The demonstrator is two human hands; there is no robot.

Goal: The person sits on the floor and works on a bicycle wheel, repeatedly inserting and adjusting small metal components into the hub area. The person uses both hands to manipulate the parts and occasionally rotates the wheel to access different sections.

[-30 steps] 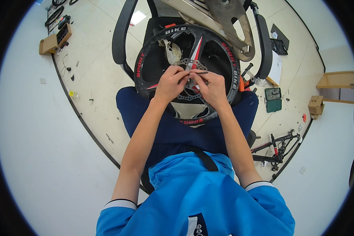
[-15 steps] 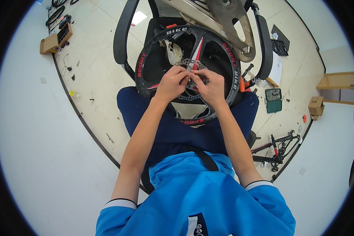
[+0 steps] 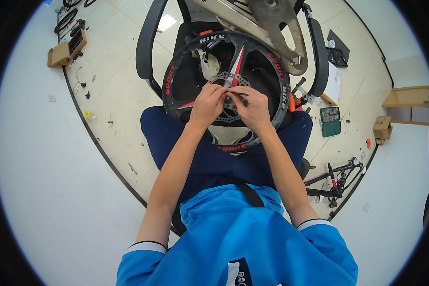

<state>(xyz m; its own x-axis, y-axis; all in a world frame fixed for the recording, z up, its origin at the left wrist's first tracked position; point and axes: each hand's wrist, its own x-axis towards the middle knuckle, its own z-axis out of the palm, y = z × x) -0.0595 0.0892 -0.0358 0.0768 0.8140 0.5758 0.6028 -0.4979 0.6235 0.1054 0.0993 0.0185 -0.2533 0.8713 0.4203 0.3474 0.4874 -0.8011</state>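
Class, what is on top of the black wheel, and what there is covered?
On the wheel sits a perforated metal disc. Above it, left hand and right hand meet by a thin dark rod, partly covering the disc's middle; details beneath cannot be seen.

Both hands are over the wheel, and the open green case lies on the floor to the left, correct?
Not quite: the head view shows the open green case on the floor to the right. The left hand and right hand are over the wheel.
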